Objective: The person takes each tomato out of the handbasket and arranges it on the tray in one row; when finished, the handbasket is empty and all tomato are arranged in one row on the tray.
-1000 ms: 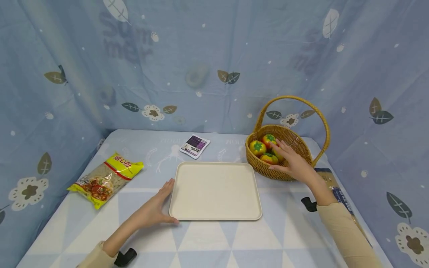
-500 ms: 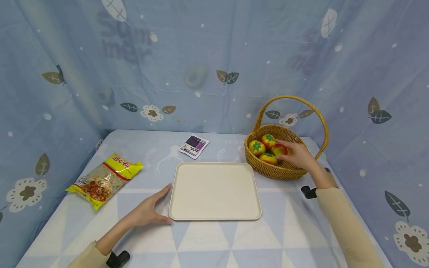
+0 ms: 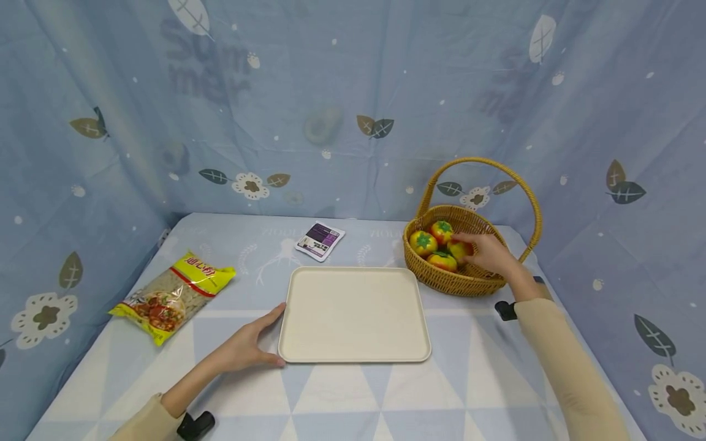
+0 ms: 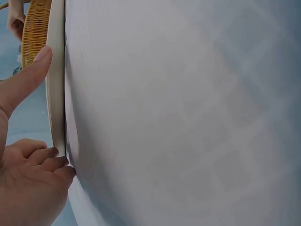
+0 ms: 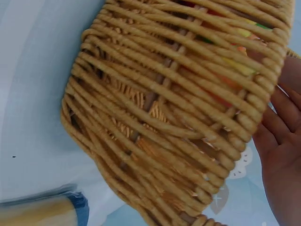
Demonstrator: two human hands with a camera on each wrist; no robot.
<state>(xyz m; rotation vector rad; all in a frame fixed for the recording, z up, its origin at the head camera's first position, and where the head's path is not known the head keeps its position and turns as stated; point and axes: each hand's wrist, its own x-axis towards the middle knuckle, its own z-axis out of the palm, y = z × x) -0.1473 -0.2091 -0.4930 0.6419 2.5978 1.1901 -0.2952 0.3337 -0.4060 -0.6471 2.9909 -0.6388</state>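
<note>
In the head view my right hand (image 3: 488, 254) reaches into the wicker basket (image 3: 452, 285) and grips a red-and-yellow persimmon (image 3: 459, 250), fingers over its far side. Several more persimmons (image 3: 423, 243) with green tops lie beside it. The basket's weave (image 5: 174, 103) fills much of the right wrist view, hiding most of the fruit; the right palm (image 5: 284, 160) shows past the rim. My left hand (image 3: 245, 349) rests at the left edge of a cream rectangular tray (image 3: 353, 315), thumb and fingers spread apart. The left wrist view shows the left thumb (image 4: 28, 77) and fingertips against the tray's rim (image 4: 55, 108).
A yellow-ended bag of dried noodles (image 3: 173, 297) lies at the left of the table. Behind the tray is a small white-and-purple packet (image 3: 321, 241). The basket's tall handle (image 3: 480, 160) arches above the right hand. A tan-and-blue package (image 5: 42, 212) lies near the basket.
My right hand has come down from over the basket and closed round a persimmon, which has turned in the fingers. My left hand drew slightly back, then returned to the tray's edge.
</note>
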